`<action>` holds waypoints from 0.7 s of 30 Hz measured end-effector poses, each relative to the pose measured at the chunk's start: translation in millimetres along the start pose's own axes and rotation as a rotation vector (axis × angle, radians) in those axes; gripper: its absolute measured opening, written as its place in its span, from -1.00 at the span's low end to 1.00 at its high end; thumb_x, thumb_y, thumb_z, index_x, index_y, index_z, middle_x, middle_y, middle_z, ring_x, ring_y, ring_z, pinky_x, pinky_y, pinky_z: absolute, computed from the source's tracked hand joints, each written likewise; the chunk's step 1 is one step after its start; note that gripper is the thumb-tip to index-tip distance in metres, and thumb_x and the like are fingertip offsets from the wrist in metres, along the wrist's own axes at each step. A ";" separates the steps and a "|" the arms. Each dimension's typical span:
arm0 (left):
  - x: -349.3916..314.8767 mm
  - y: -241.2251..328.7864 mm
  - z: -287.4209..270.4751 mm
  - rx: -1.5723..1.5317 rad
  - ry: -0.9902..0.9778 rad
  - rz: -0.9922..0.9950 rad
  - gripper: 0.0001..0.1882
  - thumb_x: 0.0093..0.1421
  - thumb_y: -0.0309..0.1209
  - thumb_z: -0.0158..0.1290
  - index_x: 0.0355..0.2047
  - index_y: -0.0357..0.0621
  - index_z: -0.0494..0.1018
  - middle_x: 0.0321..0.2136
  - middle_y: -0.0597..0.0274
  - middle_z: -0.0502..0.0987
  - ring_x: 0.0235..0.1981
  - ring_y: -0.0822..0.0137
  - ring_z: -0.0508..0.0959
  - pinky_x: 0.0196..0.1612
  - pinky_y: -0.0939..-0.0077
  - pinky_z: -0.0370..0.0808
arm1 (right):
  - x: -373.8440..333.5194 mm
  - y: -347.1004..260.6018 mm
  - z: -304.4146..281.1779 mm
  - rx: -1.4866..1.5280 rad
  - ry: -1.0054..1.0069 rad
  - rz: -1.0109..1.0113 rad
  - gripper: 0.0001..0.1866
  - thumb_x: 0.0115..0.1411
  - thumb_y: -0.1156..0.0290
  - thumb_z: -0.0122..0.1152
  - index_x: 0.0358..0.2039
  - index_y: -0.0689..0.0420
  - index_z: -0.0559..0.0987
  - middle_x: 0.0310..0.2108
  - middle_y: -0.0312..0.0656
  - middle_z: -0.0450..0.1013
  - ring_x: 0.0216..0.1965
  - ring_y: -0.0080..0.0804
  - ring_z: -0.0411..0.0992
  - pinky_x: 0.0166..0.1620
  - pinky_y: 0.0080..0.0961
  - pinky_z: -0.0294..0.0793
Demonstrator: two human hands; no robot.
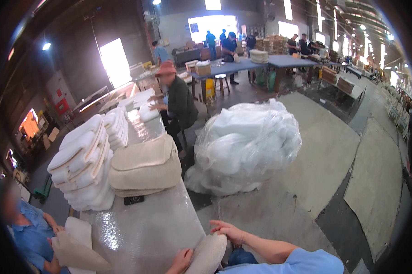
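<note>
Beige padded fabric cushion [209, 255] lies at near edge of shiny grey table [149, 230], likely steadied between loosely spread right hand [229, 232] at its far end and left hand [183, 260] alongside, its grip impossible to tell.

- Bottom centre: the bare left hand [183, 259] and right hand [231, 232] touch a puffy beige fabric piece [209, 255].
- Left of centre: a tall stack of folded white padding [80, 162] beside a folded beige cloth pile [144, 160] (small flat black object [134, 200] just in front).
- Centre: a bulging clear plastic bag [248, 145] of white material.
- Lower left: a blue-shirted co-worker [27, 230] holds tapering beige cloth [76, 252].
</note>
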State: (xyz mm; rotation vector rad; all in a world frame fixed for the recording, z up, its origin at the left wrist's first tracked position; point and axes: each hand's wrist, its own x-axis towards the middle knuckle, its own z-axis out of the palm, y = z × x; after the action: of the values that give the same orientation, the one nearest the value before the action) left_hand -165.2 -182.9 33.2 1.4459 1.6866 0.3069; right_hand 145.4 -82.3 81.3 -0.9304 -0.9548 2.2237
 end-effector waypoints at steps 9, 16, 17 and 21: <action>9.8 17.8 -21.0 -0.185 -0.155 -0.089 -0.56 0.35 -0.02 0.18 -0.19 -0.23 0.65 -0.29 0.21 0.71 -0.26 0.25 0.63 -0.14 0.22 0.54 | -10.5 -10.5 7.0 -0.013 0.016 0.026 -0.14 0.21 0.44 0.10 0.56 -0.04 0.18 0.23 -0.08 0.36 0.16 -0.31 0.37 0.27 -0.37 0.35; -26.1 3.3 -18.0 0.065 -0.225 -0.080 -0.51 0.42 0.02 0.03 -0.19 -0.23 0.61 -0.22 -0.06 0.68 -0.14 0.01 0.65 -0.05 0.10 0.53 | -15.8 13.0 -20.4 0.047 0.173 0.154 -0.13 0.17 0.38 0.14 0.54 -0.08 0.22 0.20 -0.11 0.38 0.10 -0.30 0.41 0.19 -0.34 0.43; -25.4 5.4 -15.0 0.106 -0.159 -0.058 -0.50 0.43 0.02 0.00 -0.19 -0.23 0.60 -0.20 -0.13 0.67 -0.11 -0.07 0.65 -0.03 0.06 0.52 | -10.7 10.1 -24.3 -0.010 0.159 0.168 -0.14 0.17 0.33 0.17 0.54 -0.12 0.24 0.20 -0.15 0.39 0.09 -0.34 0.42 0.15 -0.38 0.45; -27.6 12.7 -18.6 0.193 -0.004 -0.133 -0.52 0.43 -0.01 -0.06 -0.14 -0.22 0.55 -0.12 -0.25 0.62 -0.03 -0.26 0.59 0.00 -0.03 0.50 | 20.9 -18.6 -29.6 -0.594 -0.043 0.400 -0.14 0.14 0.19 0.29 0.50 -0.10 0.32 0.24 -0.10 0.44 0.08 -0.31 0.50 0.04 -0.35 0.55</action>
State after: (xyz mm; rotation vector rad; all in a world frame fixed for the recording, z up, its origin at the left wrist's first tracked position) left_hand -171.6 -197.5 65.0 1.4625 1.8399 0.0693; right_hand 159.0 -44.8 72.7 -1.4412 -1.6192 2.3176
